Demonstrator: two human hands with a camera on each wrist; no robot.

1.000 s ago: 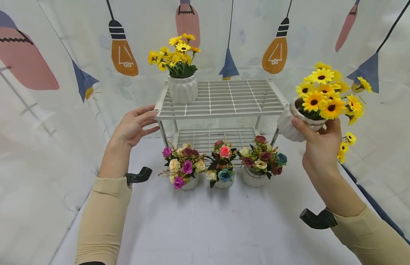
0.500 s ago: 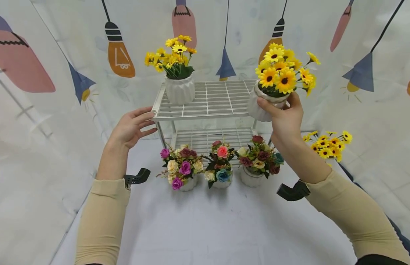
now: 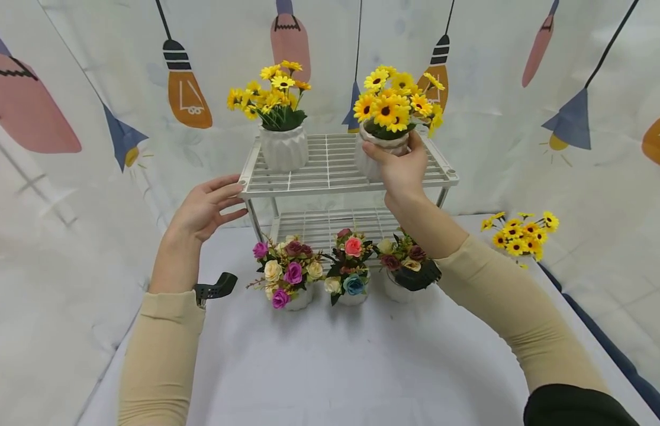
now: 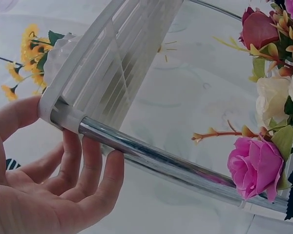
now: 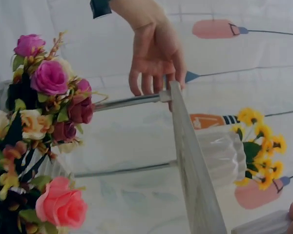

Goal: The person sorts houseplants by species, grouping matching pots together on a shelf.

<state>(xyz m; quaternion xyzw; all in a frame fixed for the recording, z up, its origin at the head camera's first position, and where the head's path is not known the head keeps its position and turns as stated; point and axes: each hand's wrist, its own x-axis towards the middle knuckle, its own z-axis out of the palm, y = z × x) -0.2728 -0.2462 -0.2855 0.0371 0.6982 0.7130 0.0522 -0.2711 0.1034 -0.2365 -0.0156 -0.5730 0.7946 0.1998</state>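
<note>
Nearest lie the person's beige sleeves (image 3: pixel 161 361), running forward over the white-covered counter (image 3: pixel 308 367), with a black wrist camera (image 3: pixel 216 287) jutting inward from the left one. Ahead of these, lower than both hands and in the span between them, three rose pots stand in a row: a purple-and-cream rose pot (image 3: pixel 289 272) closest to the left hand, a coral-and-blue rose pot (image 3: pixel 353 269) in the middle, and a maroon rose pot (image 3: pixel 398 290) below the right wrist, partly covered by the arm and its camera. Farther on, the left hand (image 3: pixel 207 207) touches the front corner of a white wire rack (image 3: pixel 330 190), its fingers spread apart beside the corner and post. The right hand (image 3: pixel 405 174) grips the fluted sunflower pot (image 3: pixel 368 160), thumb across its near side, over the rack's top shelf; whether the base meets the wires cannot be told. On that same shelf, between the hands and nearer the left, a daisy pot (image 3: pixel 284 151) stands upright. Well to the right of the right hand sits another yellow bunch (image 3: pixel 524 235). Behind everything hangs a pale backdrop (image 3: pixel 489 35) printed with lamps.
</note>
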